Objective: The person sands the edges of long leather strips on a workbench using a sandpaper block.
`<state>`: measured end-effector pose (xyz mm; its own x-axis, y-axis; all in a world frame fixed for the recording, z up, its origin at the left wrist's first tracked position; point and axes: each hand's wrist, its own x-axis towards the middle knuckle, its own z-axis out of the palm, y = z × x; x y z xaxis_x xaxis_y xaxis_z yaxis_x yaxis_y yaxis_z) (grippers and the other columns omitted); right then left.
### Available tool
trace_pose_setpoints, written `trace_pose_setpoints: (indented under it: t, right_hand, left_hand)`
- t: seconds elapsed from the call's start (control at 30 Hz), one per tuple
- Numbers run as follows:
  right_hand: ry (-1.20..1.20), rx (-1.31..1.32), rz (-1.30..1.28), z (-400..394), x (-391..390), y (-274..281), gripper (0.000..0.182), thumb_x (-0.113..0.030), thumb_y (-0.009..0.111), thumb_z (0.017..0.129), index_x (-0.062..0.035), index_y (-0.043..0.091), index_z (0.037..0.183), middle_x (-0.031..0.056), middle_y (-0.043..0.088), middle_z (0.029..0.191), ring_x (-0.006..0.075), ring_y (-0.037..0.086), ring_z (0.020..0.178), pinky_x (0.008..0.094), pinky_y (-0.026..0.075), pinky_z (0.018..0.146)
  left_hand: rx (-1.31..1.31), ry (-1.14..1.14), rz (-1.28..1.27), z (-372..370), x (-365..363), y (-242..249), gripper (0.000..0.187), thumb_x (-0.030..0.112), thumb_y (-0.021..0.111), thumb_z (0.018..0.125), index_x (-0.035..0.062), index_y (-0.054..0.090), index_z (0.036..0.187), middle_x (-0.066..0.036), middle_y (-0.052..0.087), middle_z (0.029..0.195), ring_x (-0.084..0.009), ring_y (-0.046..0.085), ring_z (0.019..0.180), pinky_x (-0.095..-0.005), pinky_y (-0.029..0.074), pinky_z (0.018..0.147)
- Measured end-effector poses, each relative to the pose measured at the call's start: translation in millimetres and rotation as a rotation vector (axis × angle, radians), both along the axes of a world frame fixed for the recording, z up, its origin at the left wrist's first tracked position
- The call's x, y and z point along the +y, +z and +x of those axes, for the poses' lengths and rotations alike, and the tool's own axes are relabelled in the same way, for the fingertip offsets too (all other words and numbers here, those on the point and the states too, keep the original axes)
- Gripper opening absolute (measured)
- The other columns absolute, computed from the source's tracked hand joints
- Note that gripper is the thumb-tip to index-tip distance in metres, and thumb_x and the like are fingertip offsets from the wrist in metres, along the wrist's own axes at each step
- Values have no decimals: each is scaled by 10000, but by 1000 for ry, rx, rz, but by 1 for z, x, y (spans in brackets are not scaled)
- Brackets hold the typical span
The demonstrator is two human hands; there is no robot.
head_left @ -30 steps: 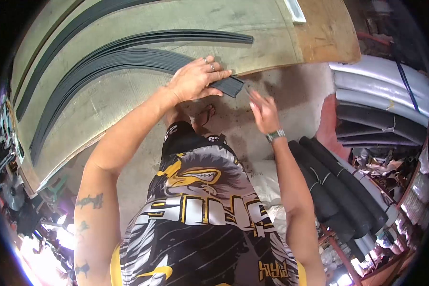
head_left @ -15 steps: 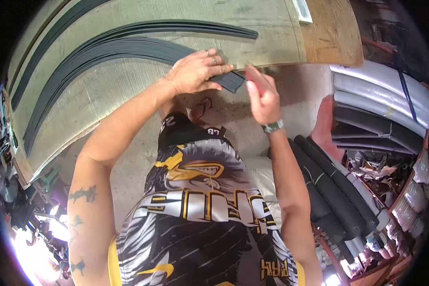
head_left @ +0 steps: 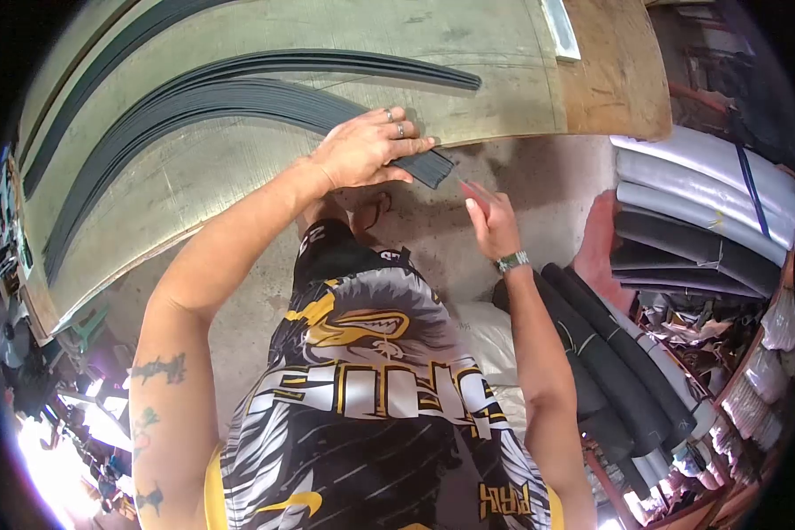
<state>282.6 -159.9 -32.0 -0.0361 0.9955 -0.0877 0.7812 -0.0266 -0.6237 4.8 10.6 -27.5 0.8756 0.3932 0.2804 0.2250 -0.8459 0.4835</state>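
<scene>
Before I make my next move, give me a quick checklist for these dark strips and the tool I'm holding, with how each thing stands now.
1. Left hand holding the bundle of dark strips near its end: ok.
2. Strip ends out past the edge of the table: ok, they show against the floor.
3. Right hand gripping the red tool: ok.
4. Tool touching the strips: cannot tell, its tip is blurred close to their ends.
5. Strip ends flush: cannot tell, too small to judge.
6. Second bundle apart from both hands: ok, it lies farther back.
</scene>
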Motion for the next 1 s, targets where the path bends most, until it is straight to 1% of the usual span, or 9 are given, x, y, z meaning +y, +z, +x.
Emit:
trace_pose_setpoints:
  t: [0.13,0.33,0.47,0.53,0.7,0.8,0.93,0.97,1.0]
  right_hand:
    - [5,95,259,-41,44,49,341,-131,635,1021,-5,700,1331,167,691,1393,384,642,1189,453,480,1076]
    - [-14,-63,63,-2,1,1,353,-148,634,1031,-22,695,1355,168,722,1331,391,655,1114,464,529,1008]
    - [-102,123,278,-52,47,47,342,-172,627,1042,-37,699,1347,164,732,1308,393,652,1111,458,528,1008]
    - [-48,92,308,-57,40,29,334,-187,627,1041,-26,706,1322,158,743,1264,390,644,1107,454,522,1005]
    - [-67,47,27,-8,-4,5,331,-174,631,1031,-9,704,1309,172,718,1337,405,637,1157,472,507,1037]
    - [-120,162,156,-50,36,50,342,-183,622,1039,-9,703,1322,183,698,1378,406,631,1198,476,497,1053]
    - [-32,5,-47,-8,-9,-15,351,-186,607,1054,-32,700,1356,195,696,1376,408,638,1188,466,497,1056]
    - [-102,79,-214,-3,-22,-15,352,-188,602,1057,-45,701,1363,182,705,1365,399,653,1160,455,497,1057]
    - [-130,156,-120,-4,-18,-14,349,-189,600,1059,-42,702,1358,182,710,1351,396,657,1155,450,499,1053]
  left_hand:
    - [41,7,-2,-1,-1,2,676,448,807,859,151,659,1449,-65,682,1228,-303,597,1122,-422,531,1003]
    - [-15,6,18,0,-1,0,684,446,808,856,153,656,1454,-57,682,1224,-299,591,1127,-413,536,993]
    - [35,0,-18,-1,0,6,671,447,800,863,158,658,1452,-56,680,1232,-297,592,1139,-413,537,992]
    - [25,-21,-2,1,7,3,668,457,788,872,159,656,1455,-55,677,1236,-294,594,1141,-412,537,996]
    - [-4,2,6,-1,-3,-3,668,463,778,878,158,651,1460,-55,676,1230,-286,596,1139,-404,537,999]
    - [80,-13,-53,0,0,6,672,454,784,870,158,652,1459,-56,675,1234,-287,597,1137,-403,538,996]
    - [-19,-11,4,0,1,-2,660,442,792,865,154,664,1445,-52,681,1220,-295,601,1123,-406,543,989]
    - [-20,-2,13,0,0,-2,657,441,794,867,155,664,1444,-57,684,1219,-297,604,1121,-411,549,978]
    - [-19,-2,14,0,0,-1,658,443,794,868,158,663,1446,-60,683,1225,-299,603,1123,-415,549,978]
